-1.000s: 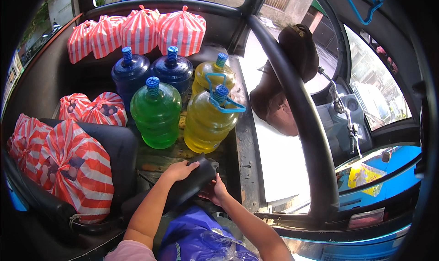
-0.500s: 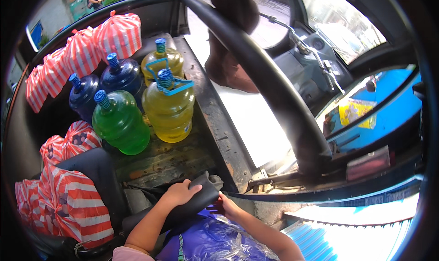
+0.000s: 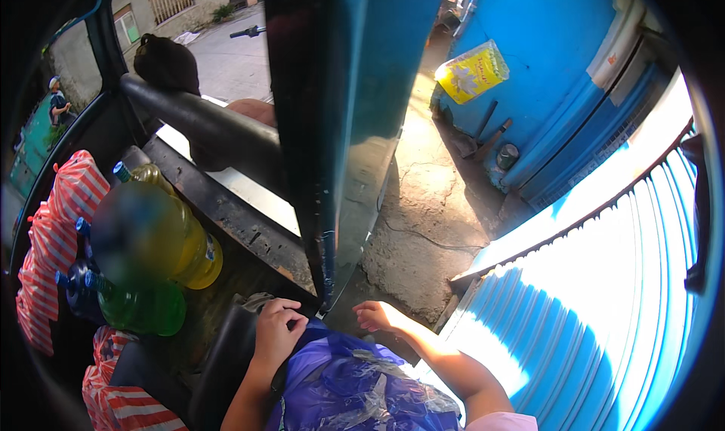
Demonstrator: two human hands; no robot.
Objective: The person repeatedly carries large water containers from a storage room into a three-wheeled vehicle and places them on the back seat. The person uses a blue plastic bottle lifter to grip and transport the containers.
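Note:
My left hand [image 3: 276, 331] lies with curled fingers over the top edge of a black seat back [image 3: 226, 363], just above a crumpled blue-purple plastic bag [image 3: 347, 386] in my lap. My right hand [image 3: 377, 315] hovers in sunlight to the right, fingers loosely bent and holding nothing, close to the foot of a blue metal pillar [image 3: 355, 129]. Ahead of the seat stand large water jugs: a yellow jug [image 3: 185, 238], a green jug [image 3: 147, 310] and a blue jug [image 3: 75, 287].
Red-and-white striped bags [image 3: 68, 204] are piled at the left, another striped bag [image 3: 128, 401] beside the seat. A thick black rail [image 3: 204, 129] crosses above the jugs. Right of the pillar lie cracked concrete ground [image 3: 430, 227], a yellow sack [image 3: 472, 72] and a blue corrugated roof [image 3: 604, 295].
My view has swung right and down, bringing the blue pillar and the ground into sight. My right hand has come off the black seat back; the left stays on it.

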